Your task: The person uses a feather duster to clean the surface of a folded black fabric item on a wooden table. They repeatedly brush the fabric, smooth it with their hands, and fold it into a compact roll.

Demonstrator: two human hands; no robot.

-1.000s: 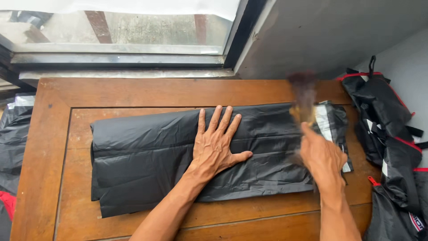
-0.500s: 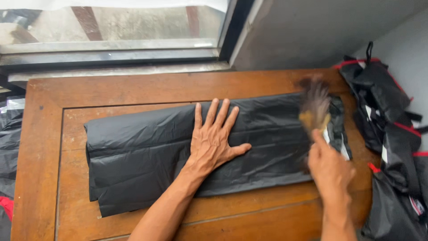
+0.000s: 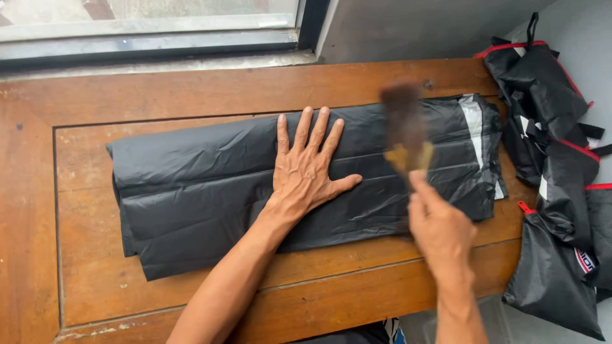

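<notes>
Wooden worktop fills the view, set under a window sill. Nearest, the right hand has its grip clenched around a brush, blurred, over the right part of a folded black plastic sheet. The left hand lies flat, fingers spread, pressing the sheet's middle. Black bags with red trim sit beside the right edge.

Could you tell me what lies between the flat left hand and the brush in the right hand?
In the head view, only the folded black fabric lies between the left hand and the blurred brush held by the right hand.
</notes>
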